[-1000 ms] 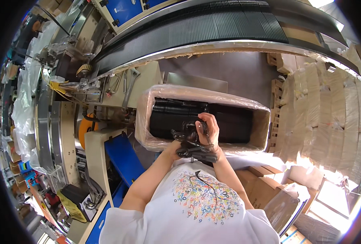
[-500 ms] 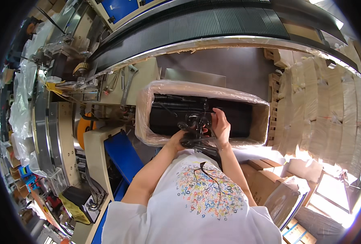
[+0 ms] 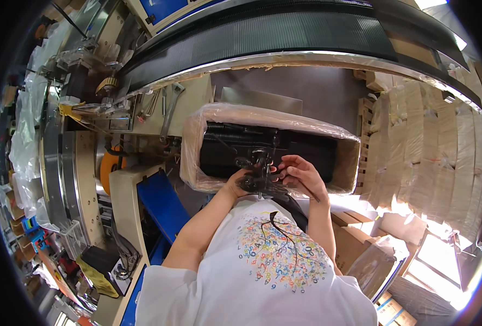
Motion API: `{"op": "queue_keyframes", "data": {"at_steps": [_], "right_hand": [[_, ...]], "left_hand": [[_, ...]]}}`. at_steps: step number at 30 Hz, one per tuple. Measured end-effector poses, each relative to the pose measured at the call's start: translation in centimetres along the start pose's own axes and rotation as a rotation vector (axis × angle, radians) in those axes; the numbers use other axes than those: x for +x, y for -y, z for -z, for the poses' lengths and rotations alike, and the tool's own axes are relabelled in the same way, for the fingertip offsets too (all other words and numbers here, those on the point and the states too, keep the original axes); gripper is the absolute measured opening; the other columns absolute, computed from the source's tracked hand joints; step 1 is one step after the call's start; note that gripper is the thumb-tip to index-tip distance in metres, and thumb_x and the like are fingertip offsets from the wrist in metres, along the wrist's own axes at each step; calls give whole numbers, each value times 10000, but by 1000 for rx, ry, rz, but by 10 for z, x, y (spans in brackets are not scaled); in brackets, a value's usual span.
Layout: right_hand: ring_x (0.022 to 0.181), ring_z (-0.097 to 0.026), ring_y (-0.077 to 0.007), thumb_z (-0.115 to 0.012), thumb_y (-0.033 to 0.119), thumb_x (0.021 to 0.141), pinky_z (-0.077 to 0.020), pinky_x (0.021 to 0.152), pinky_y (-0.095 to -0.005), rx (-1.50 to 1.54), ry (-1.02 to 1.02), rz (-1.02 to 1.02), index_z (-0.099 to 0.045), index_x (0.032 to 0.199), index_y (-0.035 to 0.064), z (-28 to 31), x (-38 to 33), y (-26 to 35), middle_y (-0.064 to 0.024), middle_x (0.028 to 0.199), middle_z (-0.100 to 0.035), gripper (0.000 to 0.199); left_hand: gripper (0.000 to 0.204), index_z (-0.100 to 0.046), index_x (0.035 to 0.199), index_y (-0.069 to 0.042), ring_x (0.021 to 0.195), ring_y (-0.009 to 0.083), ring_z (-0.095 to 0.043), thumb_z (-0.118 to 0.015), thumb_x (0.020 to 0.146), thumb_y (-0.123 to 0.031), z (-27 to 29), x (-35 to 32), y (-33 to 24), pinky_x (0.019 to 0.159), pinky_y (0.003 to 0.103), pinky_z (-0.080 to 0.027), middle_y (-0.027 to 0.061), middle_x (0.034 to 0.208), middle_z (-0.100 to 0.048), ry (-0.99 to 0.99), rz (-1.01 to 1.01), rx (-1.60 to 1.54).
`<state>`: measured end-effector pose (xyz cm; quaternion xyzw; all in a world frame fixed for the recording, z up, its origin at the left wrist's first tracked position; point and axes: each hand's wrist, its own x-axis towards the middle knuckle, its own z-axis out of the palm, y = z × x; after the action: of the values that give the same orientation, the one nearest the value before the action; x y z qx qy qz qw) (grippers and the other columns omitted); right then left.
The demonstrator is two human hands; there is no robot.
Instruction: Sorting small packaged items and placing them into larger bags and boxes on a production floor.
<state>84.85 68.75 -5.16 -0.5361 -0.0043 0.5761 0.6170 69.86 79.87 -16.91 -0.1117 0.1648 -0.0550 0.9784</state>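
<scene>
Close to my body, my left hand (image 3: 236, 183) is closed around a bundle of glossy black, looped, flexible pieces (image 3: 260, 160). Their exact kind I cannot make out. On the bundle's right side, the fingers of my right hand (image 3: 304, 174) pinch a thin black strip (image 3: 309, 192) that slants down toward my wrist. Both hands are over the near side of a long box (image 3: 193, 155) lined with clear plastic film. Inside it lie long black pieces (image 3: 312, 151), partly hidden by the bundle and my hands.
A ribbed black conveyor (image 3: 284, 35) with a metal edge crosses beyond the box. An adjustable wrench (image 3: 171, 111) and other tools lie on a beige surface to the left. A blue panel (image 3: 162, 204) leans nearby. Film-wrapped cartons (image 3: 414, 136) are stacked at right.
My right hand has come down and turned, its fingers now pinching at the bundle's right side. My left hand stays at the bundle, which has shifted slightly.
</scene>
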Motion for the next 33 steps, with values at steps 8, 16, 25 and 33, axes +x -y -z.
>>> {"op": "queue_keyframes", "data": {"at_steps": [8, 16, 25, 33], "right_hand": [[692, -554, -120, -510, -32, 834, -465, 577, -239, -707, -434, 495, -556, 1013, 10, 17, 13, 3, -55, 829, -553, 190], [1094, -488, -290, -644, 293, 728, -367, 961, -394, -1762, 386, 894, -468, 1194, 10, -63, 35, -32, -134, 1155, -527, 573], [1289, -277, -302, -690, 347, 650, -215, 1074, -444, -2121, 269, 801, -425, 1253, 16, -36, 22, -32, -160, 1353, -351, 737], [1175, -369, -273, -679, 258, 672, -322, 987, -403, -1924, 124, 931, -412, 1268, 45, -32, 24, -44, -125, 1333, -376, 688]], "left_hand": [[399, -481, 1230, -43, 1093, 356, -515, -487, 856, -183, 1, 6, -16, 949, 506, -399, 186, 1193, -525, 37, 113, -55], [396, -493, 1220, -100, 1140, 275, -486, -489, 847, -233, 55, 21, -18, 984, 475, -374, 128, 1222, -511, 50, 139, 9], [323, -536, 1148, -126, 1021, 215, -570, -389, 894, -261, 13, 20, -24, 886, 389, -470, 82, 1089, -595, -481, -72, 500], [302, -530, 1134, -64, 992, 212, -572, -341, 941, -199, 63, 39, -21, 891, 336, -475, 90, 1082, -581, -110, -190, 271]]}}
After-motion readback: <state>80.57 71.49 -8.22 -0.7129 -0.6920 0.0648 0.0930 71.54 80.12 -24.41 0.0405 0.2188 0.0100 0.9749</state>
